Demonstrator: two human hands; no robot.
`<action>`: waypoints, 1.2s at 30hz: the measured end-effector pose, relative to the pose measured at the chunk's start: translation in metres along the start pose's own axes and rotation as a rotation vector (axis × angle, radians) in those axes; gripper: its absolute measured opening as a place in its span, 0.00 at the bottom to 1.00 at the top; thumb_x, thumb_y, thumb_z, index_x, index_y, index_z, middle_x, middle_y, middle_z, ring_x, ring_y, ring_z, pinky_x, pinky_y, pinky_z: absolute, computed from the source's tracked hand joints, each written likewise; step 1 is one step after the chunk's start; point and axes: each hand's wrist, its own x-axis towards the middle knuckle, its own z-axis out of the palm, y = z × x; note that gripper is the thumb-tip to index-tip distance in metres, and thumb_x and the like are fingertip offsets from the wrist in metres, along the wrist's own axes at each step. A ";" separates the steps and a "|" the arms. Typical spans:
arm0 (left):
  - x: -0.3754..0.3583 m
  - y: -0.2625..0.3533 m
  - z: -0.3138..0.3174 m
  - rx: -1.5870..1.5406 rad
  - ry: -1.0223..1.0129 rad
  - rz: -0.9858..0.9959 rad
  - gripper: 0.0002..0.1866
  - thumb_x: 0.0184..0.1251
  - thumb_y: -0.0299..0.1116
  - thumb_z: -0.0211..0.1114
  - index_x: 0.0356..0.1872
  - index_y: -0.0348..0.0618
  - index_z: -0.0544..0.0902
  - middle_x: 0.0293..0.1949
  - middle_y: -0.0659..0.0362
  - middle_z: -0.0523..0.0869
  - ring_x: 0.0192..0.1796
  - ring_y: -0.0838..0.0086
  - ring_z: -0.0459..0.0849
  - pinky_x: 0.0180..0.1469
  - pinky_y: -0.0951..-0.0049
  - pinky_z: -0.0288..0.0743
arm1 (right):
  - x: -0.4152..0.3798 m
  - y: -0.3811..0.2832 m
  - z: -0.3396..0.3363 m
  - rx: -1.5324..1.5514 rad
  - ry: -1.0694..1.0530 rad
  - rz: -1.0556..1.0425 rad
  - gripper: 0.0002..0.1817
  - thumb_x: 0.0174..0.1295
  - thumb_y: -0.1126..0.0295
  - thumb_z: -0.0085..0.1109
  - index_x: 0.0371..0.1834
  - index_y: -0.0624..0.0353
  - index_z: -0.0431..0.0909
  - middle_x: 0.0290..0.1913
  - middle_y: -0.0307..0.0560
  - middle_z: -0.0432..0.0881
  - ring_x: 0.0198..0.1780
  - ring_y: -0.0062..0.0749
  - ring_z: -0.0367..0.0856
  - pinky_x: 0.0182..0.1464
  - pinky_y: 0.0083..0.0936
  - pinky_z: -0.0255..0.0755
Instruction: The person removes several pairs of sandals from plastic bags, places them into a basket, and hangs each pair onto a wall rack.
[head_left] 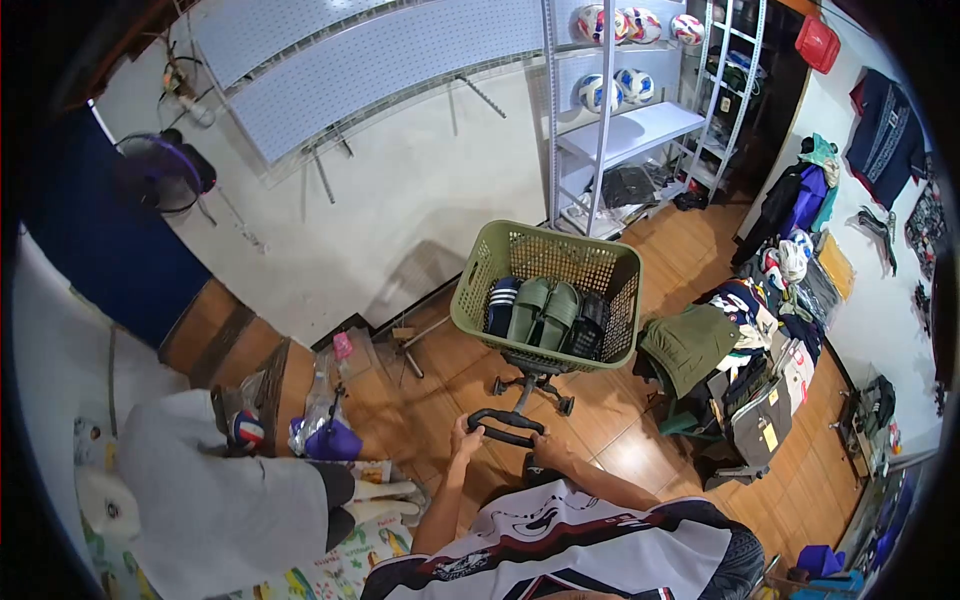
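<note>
Both of my hands are on the black looped handle (507,415) of a wheeled trolley. My left hand (465,438) wraps round the handle's left side, and my right hand (550,450) is closed at its right side. Beyond the handle, an olive-green plastic basket (628,270) with perforated walls rests on the trolley. In it, a pair of green slides (545,315) stands in the middle. A dark slide with white stripes (502,305) is on their left, and black footwear (590,325) is on their right. The trolley's small wheels (565,405) show below the basket.
Piled clothes (690,340) and a grey-brown bag (762,425) are at the right. A metal shelf (630,130) holding several balls stands at the back. A figure in a grey shirt (230,500) is at the left, near a purple item (333,442). A fan (165,170) hangs on the wall.
</note>
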 end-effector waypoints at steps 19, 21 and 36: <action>0.289 0.105 0.154 0.333 -0.328 0.302 0.35 0.57 0.35 0.78 0.65 0.38 0.73 0.55 0.47 0.85 0.58 0.55 0.83 0.61 0.60 0.76 | 0.180 0.072 -0.160 0.143 0.141 0.323 0.23 0.58 0.69 0.59 0.58 0.63 0.74 0.60 0.79 0.72 0.57 0.64 0.82 0.54 0.49 0.81; 0.295 0.149 0.163 0.467 -0.381 0.286 0.35 0.57 0.37 0.78 0.64 0.38 0.73 0.57 0.45 0.84 0.62 0.55 0.82 0.64 0.59 0.74 | 0.205 0.076 -0.170 0.165 0.152 0.401 0.23 0.59 0.68 0.59 0.58 0.62 0.75 0.63 0.77 0.71 0.57 0.63 0.83 0.55 0.49 0.81; 0.373 0.276 0.259 0.634 -0.558 0.415 0.33 0.64 0.37 0.74 0.67 0.39 0.72 0.59 0.44 0.84 0.63 0.52 0.82 0.66 0.59 0.73 | 0.285 0.102 -0.243 0.424 0.332 0.644 0.30 0.62 0.73 0.58 0.70 0.56 0.70 0.81 0.72 0.47 0.63 0.63 0.79 0.64 0.46 0.76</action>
